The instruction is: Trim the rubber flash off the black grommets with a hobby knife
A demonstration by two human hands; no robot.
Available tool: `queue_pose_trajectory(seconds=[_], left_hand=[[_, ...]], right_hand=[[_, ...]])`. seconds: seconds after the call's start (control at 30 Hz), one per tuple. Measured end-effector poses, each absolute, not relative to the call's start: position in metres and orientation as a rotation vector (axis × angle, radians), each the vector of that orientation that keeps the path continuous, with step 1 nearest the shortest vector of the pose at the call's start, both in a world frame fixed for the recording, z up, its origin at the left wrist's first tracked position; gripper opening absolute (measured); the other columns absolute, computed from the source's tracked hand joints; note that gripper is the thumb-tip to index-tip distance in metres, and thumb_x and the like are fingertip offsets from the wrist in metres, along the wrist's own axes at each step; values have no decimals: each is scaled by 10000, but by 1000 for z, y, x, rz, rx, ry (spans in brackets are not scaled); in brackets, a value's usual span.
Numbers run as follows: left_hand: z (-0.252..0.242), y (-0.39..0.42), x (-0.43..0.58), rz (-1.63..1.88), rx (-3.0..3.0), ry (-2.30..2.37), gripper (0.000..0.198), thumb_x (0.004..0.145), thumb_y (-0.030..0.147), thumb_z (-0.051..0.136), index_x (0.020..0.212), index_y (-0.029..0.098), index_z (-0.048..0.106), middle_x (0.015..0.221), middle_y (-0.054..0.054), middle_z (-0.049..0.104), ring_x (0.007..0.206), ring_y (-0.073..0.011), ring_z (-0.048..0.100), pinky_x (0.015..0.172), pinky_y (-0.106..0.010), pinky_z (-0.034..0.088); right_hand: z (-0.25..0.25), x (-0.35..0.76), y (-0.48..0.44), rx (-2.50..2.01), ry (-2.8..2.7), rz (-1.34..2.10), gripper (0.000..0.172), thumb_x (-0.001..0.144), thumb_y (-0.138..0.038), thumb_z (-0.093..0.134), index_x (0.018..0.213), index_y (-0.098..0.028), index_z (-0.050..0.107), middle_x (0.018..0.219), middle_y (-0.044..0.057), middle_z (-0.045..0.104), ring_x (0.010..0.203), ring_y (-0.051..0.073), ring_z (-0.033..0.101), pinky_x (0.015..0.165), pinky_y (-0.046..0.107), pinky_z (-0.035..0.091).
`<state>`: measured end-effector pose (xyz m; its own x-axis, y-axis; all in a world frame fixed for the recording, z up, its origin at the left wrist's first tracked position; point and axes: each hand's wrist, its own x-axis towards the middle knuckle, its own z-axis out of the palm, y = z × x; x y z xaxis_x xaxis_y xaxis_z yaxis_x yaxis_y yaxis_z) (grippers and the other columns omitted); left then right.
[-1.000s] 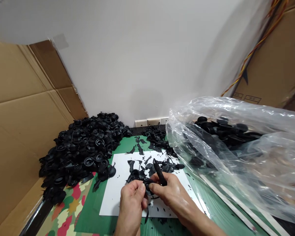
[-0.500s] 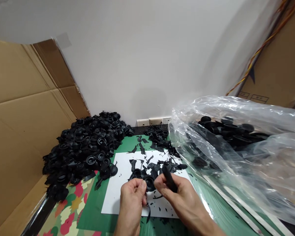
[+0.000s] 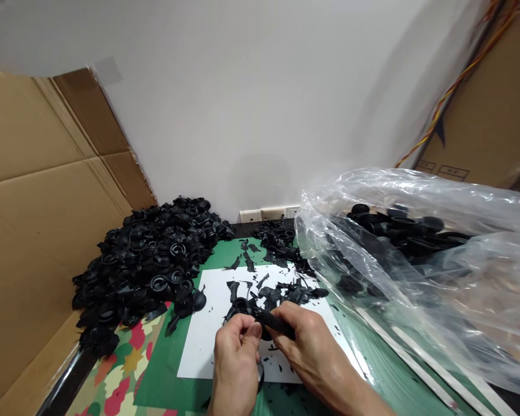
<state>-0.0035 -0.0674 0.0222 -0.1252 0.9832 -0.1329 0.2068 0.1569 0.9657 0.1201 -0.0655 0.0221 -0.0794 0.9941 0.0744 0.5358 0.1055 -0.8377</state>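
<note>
My left hand (image 3: 236, 361) pinches a round black rubber part (image 3: 266, 334), mostly hidden behind my fingers and the tool. My right hand (image 3: 312, 346) is closed around a dark, stick-like tool (image 3: 276, 323), now tilted low so that its tip lies at the part by my left fingertips. What kind of tip it has I cannot make out. A thin curved black strip (image 3: 261, 374) shows just right of my left hand. Beneath both hands is a white sheet (image 3: 195, 352), strewn with black scraps (image 3: 297, 290). Another ringed black part (image 3: 240, 304) lies just beyond my left fingers.
A large heap of black rubber parts (image 3: 151, 254) rises at the left beside a cardboard panel (image 3: 47, 231). On the right, a clear plastic bag (image 3: 416, 277) holds more black parts. Dark offcuts (image 3: 277, 242) lie near the wall sockets (image 3: 273, 214). A green mat (image 3: 164, 381) spreads under the sheet.
The tool has swung from steeply upright to nearly flat, its end now pointing left over the part. My right hand has turned with it; my left hand stays almost in place.
</note>
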Motion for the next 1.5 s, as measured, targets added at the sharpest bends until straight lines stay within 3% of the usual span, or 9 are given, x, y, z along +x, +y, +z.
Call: queue_pose_trajectory(seconds=[0.17, 0.3, 0.47, 0.6, 0.73, 0.9, 1.1, 1.4, 1.5], left_hand=[[21, -71, -3, 1174, 1248, 1510, 191, 645, 286, 644, 506, 185, 559, 457, 36, 458, 461, -126, 375, 434, -232, 264], [20, -70, -1, 1184, 1202, 1470, 100, 628, 234, 642, 558, 166, 622, 474, 29, 486, 478, -131, 402, 446, -227, 289], [13, -64, -2, 1099, 1016, 1424, 174, 644, 300, 634, 566, 148, 601, 409, 54, 433, 401, -86, 328, 408, -203, 220], [8, -63, -6, 1116, 956, 1421, 284, 660, 404, 638, 547, 150, 579, 362, 66, 408, 365, -62, 255, 393, -191, 165], [6, -63, -9, 1114, 949, 1435, 287, 665, 405, 643, 562, 144, 580, 372, 65, 419, 373, -56, 256, 397, -183, 161], [5, -63, -10, 1101, 975, 1439, 290, 677, 402, 639, 558, 147, 572, 376, 66, 410, 371, -57, 264, 395, -189, 168], [9, -66, -7, 1105, 1038, 1462, 248, 685, 368, 631, 586, 145, 591, 405, 65, 404, 389, -65, 281, 401, -196, 189], [13, -67, -6, 1054, 1175, 1475, 226, 695, 343, 565, 549, 181, 505, 442, 69, 372, 429, -97, 302, 419, -221, 221], [14, -70, -6, 1075, 1292, 1464, 204, 719, 320, 536, 571, 181, 521, 493, 47, 424, 493, -125, 369, 466, -233, 279]], right_hand=[[24, 119, -65, -1507, -1874, 662, 194, 630, -28, 443, 635, -179, 565, 643, 20, 555, 565, 156, 504, 518, 237, 318], [18, 115, -66, -1496, -1894, 564, 177, 577, -45, 446, 635, -186, 537, 651, 17, 540, 552, 158, 494, 504, 243, 289], [12, 114, -66, -1466, -1523, 741, 93, 600, -131, 462, 569, -214, 433, 572, -14, 468, 532, 153, 437, 508, 247, 295], [14, 122, -62, -1485, -1353, 897, 119, 670, -217, 449, 553, -215, 434, 520, -33, 442, 510, 143, 426, 481, 235, 315], [17, 131, -61, -1476, -1267, 1015, 141, 696, -277, 467, 578, -200, 477, 547, -37, 441, 541, 143, 427, 509, 238, 329], [23, 127, -65, -1374, -1371, 1087, 222, 732, -327, 471, 549, -212, 419, 542, -40, 393, 541, 139, 383, 498, 240, 301], [19, 118, -64, -1500, -1626, 915, 213, 757, -246, 430, 546, -215, 414, 546, -9, 453, 533, 158, 429, 486, 248, 302], [17, 121, -65, -1510, -1678, 856, 184, 712, -149, 460, 544, -212, 419, 535, -19, 451, 521, 147, 436, 469, 225, 287], [17, 121, -66, -1480, -1733, 764, 153, 655, -78, 453, 564, -201, 464, 540, -18, 472, 514, 140, 449, 474, 215, 294]])
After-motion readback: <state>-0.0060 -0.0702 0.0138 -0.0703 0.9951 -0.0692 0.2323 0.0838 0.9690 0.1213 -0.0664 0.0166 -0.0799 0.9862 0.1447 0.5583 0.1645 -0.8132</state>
